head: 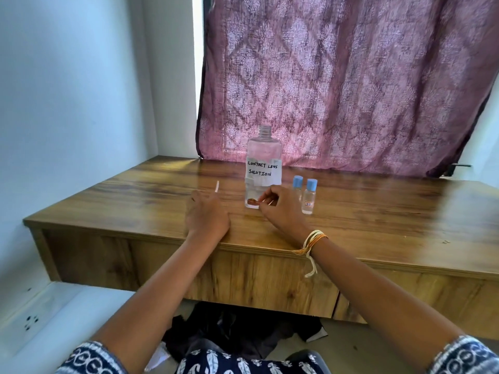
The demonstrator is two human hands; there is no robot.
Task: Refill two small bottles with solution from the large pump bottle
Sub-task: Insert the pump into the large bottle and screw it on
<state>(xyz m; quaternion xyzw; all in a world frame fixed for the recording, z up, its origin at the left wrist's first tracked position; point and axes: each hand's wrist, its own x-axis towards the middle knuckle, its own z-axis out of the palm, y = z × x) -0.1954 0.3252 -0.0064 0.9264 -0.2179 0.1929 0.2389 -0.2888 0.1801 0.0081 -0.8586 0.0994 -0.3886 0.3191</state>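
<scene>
My left hand (208, 214) holds a thin white tube (216, 188), my right hand (280, 209) pinches something small by the uncapped clear plastic labelled bottle (264, 168); both blue-capped small clear bottles (303, 194) on the wooden table (378, 211) look unopened, so I judge refilling unstarted.

Both hands (208, 214) (280, 209) forward, fingers curled

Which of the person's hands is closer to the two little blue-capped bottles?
The right hand: it sits just left of the small bottles, by the large bottle's base. The left hand is farther left, beyond that large bottle.
</scene>
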